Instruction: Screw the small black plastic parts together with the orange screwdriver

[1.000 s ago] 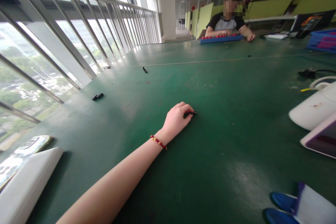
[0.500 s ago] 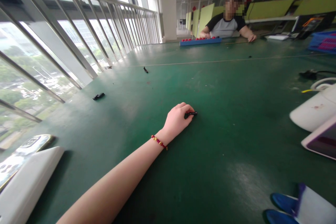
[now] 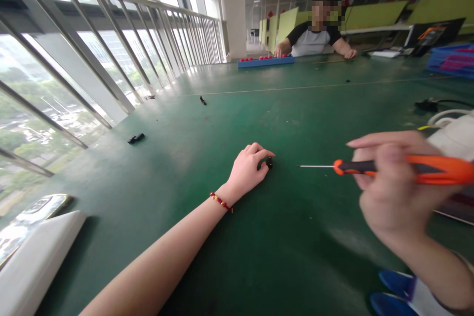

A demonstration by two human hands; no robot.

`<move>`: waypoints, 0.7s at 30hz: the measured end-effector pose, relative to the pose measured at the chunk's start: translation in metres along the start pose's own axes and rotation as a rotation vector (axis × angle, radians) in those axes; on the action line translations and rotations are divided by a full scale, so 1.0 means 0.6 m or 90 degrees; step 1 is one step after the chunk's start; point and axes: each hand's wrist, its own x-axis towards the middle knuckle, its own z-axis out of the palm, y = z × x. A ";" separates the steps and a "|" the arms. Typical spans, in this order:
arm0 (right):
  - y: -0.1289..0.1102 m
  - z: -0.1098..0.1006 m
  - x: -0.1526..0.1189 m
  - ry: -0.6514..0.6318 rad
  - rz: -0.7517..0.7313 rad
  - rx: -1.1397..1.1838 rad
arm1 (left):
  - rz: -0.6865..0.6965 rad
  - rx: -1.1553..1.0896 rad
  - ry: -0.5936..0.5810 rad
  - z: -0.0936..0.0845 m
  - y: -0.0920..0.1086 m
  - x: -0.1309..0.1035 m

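Observation:
My left hand (image 3: 249, 167), with a red and gold beaded bracelet at its wrist, rests on the green tabletop (image 3: 237, 256). Its thumb and forefinger close around a small black part (image 3: 269, 162), which is partly hidden by the fingers. At the right, my right hand (image 3: 398, 187) is raised above the table and slightly blurred. It grips a screwdriver (image 3: 437, 169) by its orange and black handle. The thin shaft points left toward the black part, with a gap between the tip and the part.
Black pieces (image 3: 136, 138) lie at the left. A phone (image 3: 40, 212) and a white box (image 3: 44, 252) sit lower left. Across the table, a person (image 3: 314, 39) touches a blue tray (image 3: 266, 62) holding red pieces. A blue basket (image 3: 450, 61) stands far right, and a railing runs left.
My right hand has come into view from the right, holding the screwdriver. The black part has turned between my left fingers. The person's blue tray has shifted left.

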 end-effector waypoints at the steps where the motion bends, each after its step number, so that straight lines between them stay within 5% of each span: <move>1: 0.001 0.020 0.023 0.106 -0.006 -0.005 | 0.008 0.015 0.003 0.001 -0.001 0.000; 2: 0.003 0.037 0.039 0.139 -0.023 -0.024 | 0.015 0.024 0.003 0.001 -0.002 0.000; 6: 0.031 0.073 0.045 -0.046 -0.117 -0.093 | 0.008 0.024 -0.009 0.001 -0.001 0.001; 12: 0.085 0.079 0.036 -0.164 0.020 -0.088 | -0.005 0.006 -0.017 -0.005 0.002 0.003; 21: 0.094 0.084 0.038 -0.294 0.034 -0.103 | 0.073 -0.042 0.005 -0.003 0.008 0.001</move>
